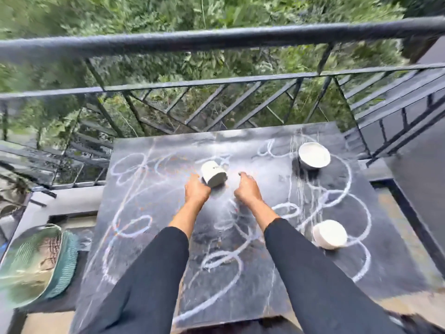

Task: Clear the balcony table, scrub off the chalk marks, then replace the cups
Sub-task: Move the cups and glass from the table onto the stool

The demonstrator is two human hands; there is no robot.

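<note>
A square table [149, 249] of dark, mottled stone fills the balcony, its top covered edge to edge with chalk marks [356, 213]: white loops, ovals and long strokes, with a smeared pale patch near the middle. The frame is motion-blurred, so fine detail is soft.

Three white cups stand well apart on it. The middle cup [214, 175] is tilted, its round end facing the camera. The left hand [196, 191] is against its lower left side, thumb up beside it and fingers curled round it in a grip. The right hand [248, 189] hovers just to the right of that cup, not touching it, fingers clenched into a loose fist with nothing visible inside. Both arms wear black sleeves [313, 273].

The far cup [314, 155] sits upright near the table's far right corner, its white inside showing. The near cup [330, 233] lies tipped towards the right edge, within the chalk rings.

A black metal railing [216, 39] with slanted bars runs behind the table, with dense green foliage [144, 10] beyond it. To the left, lower than the table, sits a green slotted basket [65, 261]; pale floor [409, 237] shows on the right
</note>
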